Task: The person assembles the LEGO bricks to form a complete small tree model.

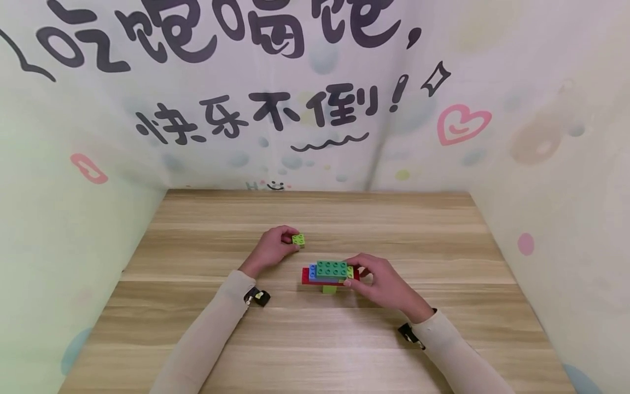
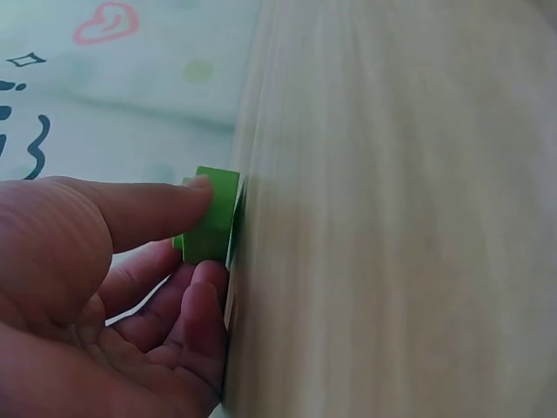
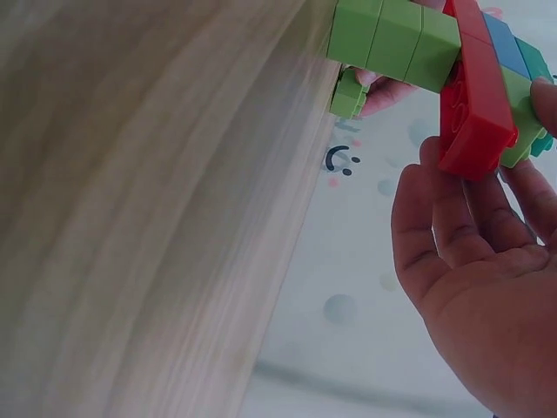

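Observation:
My left hand pinches a small lime green toy brick with four studs, low at the table surface. The thumb lies along its side in the left wrist view. Nearer to me, my right hand holds the right end of a built brick structure, thumb in front and fingers behind. This has a green column of stacked bricks below a long red brick. Above the red lie a blue brick and a lime one at the right, topped by a dark green brick.
Both hands work over a wood-grain table. A pale printed wall covering with black lettering and a pink heart rises behind its far edge, and similar panels flank the sides.

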`<state>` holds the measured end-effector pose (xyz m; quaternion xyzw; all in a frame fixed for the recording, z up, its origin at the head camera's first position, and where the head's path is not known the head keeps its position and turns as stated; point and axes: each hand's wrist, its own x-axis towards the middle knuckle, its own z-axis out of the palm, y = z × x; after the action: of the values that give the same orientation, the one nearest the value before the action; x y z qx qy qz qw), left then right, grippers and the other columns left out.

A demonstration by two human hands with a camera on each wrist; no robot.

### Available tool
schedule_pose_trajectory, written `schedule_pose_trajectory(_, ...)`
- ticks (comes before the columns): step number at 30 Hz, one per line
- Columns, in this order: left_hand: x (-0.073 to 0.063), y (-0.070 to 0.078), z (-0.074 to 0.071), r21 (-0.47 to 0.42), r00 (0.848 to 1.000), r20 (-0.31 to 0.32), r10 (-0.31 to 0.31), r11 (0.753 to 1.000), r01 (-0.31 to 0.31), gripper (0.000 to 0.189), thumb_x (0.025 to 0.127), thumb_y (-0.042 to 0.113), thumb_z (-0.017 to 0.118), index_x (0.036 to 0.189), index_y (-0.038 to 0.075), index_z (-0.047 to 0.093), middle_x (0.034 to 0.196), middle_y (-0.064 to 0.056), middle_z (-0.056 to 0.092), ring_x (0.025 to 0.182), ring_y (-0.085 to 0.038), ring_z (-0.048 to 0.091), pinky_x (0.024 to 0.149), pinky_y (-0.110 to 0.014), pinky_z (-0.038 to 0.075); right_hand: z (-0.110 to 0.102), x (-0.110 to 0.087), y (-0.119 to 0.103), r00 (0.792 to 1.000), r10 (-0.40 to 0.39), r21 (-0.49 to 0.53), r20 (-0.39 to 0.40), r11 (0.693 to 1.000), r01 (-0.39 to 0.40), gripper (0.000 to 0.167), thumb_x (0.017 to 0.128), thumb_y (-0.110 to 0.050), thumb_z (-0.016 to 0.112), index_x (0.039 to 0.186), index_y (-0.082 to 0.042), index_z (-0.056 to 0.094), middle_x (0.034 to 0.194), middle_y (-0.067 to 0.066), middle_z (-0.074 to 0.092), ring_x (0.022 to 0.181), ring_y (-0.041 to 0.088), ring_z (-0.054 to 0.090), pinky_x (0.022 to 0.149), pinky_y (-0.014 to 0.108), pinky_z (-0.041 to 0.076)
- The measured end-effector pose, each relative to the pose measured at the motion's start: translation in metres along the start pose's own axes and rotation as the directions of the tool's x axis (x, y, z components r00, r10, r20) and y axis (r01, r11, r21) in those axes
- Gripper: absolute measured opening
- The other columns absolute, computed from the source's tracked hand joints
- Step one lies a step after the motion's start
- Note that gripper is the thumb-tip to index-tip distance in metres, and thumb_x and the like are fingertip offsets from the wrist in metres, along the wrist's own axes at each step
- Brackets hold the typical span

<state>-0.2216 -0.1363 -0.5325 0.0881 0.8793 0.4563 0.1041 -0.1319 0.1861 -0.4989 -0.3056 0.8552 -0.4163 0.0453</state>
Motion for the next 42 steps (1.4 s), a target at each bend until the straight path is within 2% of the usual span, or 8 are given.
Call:
schedule_pose_trajectory(9,-0.003,0.005,-0.006,-0.015,1.0,0.009,-0.024,1.0,0.024,0.038,0.097,0.021,0.078,0.132,0.01,0.069,0.117,-0.007,0.074,0.107,-0.022,0.068,0.095,-0.041,0.058,0.001,0.0,-0.001,1.0,0.014,0.011,0.0,1.0,-0.014,0.038,0.095,-0.019,0.081,0.13,-0.01,0.069,0.12,0.001,0.074,0.097,0.02,0.07,0.086,0.04,0.064)
schedule_pose_trajectory(15,-0.01,0.017,-0.013,-0.059,1.0,0.005,-0.01,0.998,0.01,0.04,0.096,0.023,0.079,0.134,0.013,0.069,0.123,-0.006,0.073,0.115,-0.024,0.069,0.101,-0.044,0.058,0.001,-0.001,-0.002,1.0,0.02,0.0,-0.007,1.0,-0.02,0.037,0.095,-0.019,0.081,0.129,-0.012,0.069,0.121,0.0,0.074,0.099,0.015,0.07,0.089,0.038,0.064)
schedule_pose_trajectory(21,-0.02,0.032,-0.017,-0.104,0.999,0.033,0.016,0.995,-0.012,0.039,0.097,0.021,0.079,0.134,0.017,0.07,0.126,-0.003,0.072,0.117,-0.024,0.07,0.093,-0.039,0.062,0.001,-0.001,-0.002,1.0,0.016,0.003,-0.014,1.0,-0.016,0.037,0.094,-0.019,0.082,0.128,-0.012,0.069,0.12,0.0,0.074,0.099,0.015,0.071,0.089,0.04,0.064)
schedule_pose_trajectory(26,-0.034,0.049,-0.021,-0.105,0.994,0.046,0.1,0.99,-0.095,0.038,0.097,0.022,0.079,0.134,0.016,0.071,0.127,-0.003,0.073,0.118,-0.024,0.069,0.096,-0.039,0.061,0.001,-0.001,-0.001,1.0,0.012,0.004,-0.007,1.0,-0.012,0.037,0.094,-0.019,0.082,0.128,-0.012,0.069,0.121,0.0,0.074,0.1,0.018,0.072,0.09,0.035,0.063)
schedule_pose_trajectory(30,-0.045,0.065,-0.021,-0.117,0.983,0.065,0.172,0.98,-0.164,0.038,0.097,0.025,0.08,0.133,0.016,0.071,0.128,-0.002,0.073,0.119,-0.023,0.069,0.097,-0.04,0.061,0.001,0.0,-0.001,1.0,0.009,0.005,-0.002,1.0,-0.009,0.037,0.095,-0.02,0.081,0.128,-0.012,0.069,0.121,0.0,0.073,0.1,0.016,0.072,0.09,0.033,0.063)
schedule_pose_trajectory(36,-0.058,0.084,-0.014,-0.141,0.964,0.105,0.243,0.964,-0.228,0.038,0.096,0.024,0.081,0.132,0.016,0.072,0.129,-0.001,0.072,0.117,-0.023,0.07,0.097,-0.039,0.061,0.0,0.0,-0.001,1.0,0.012,0.012,-0.003,1.0,-0.012,0.035,0.095,-0.02,0.081,0.127,-0.013,0.07,0.12,-0.001,0.074,0.1,0.012,0.071,0.09,0.031,0.063)
schedule_pose_trajectory(42,-0.065,0.092,-0.004,-0.162,0.935,0.138,0.326,0.939,-0.304,0.037,0.095,0.023,0.081,0.131,0.014,0.072,0.128,-0.001,0.072,0.115,-0.022,0.07,0.094,-0.039,0.062,0.001,0.0,-0.004,0.999,0.052,0.067,-0.015,0.996,-0.051,0.034,0.095,-0.023,0.082,0.127,-0.016,0.071,0.119,-0.003,0.074,0.102,0.012,0.071,0.093,0.034,0.062)
